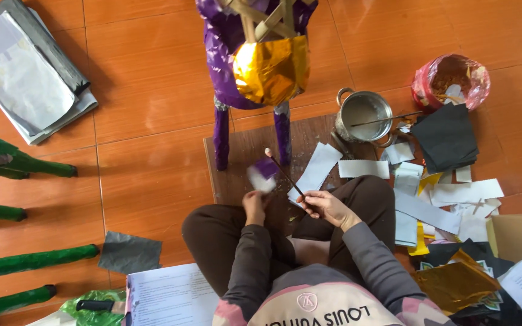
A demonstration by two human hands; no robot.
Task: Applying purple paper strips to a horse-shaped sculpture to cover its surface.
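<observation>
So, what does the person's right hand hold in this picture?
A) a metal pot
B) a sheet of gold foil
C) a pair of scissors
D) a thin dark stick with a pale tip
D: the right hand grips a thin dark stick that slants up to a pale tip, while the metal pot stands apart on the board and the gold foil lies on the floor.

So the person's wearing a grey long-sleeved sweatshirt, soft knit, with sleeves that run down to the wrists and bunch a little at the cuffs. The chest has a cream panel with dark lettering and a small round emblem, plus pink patches at the edges. Trousers are dark brown, plain, loose fabric. Both the left hand (253, 204) and right hand (327, 207) are bare, no gloves or rings I can see.
</observation>
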